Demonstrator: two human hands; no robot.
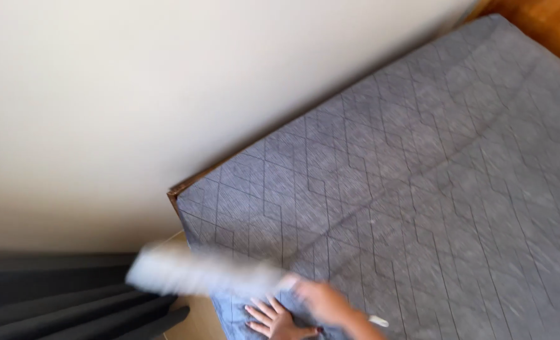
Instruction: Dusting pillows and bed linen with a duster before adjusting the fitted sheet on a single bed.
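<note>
Nearest, at the mattress's [406,189] near corner, the left hand [277,320] lies flat with fingers spread, pressing the grey quilted cover. Just beyond, the right hand [321,299] grips a pale, motion-blurred cleaning tool [198,274] that overhangs the corner. Farther, past the mattress's long edge, stands the cream wall [167,82].

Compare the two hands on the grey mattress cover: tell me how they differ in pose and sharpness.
The left hand lies flat, fingers spread on the grey patterned cover; the right hand is raised and closed round a pale, long object. The left hand looks sharp; the right hand and the object are smeared by motion blur. Both sit near the cover's corner by the cream wall.
</note>
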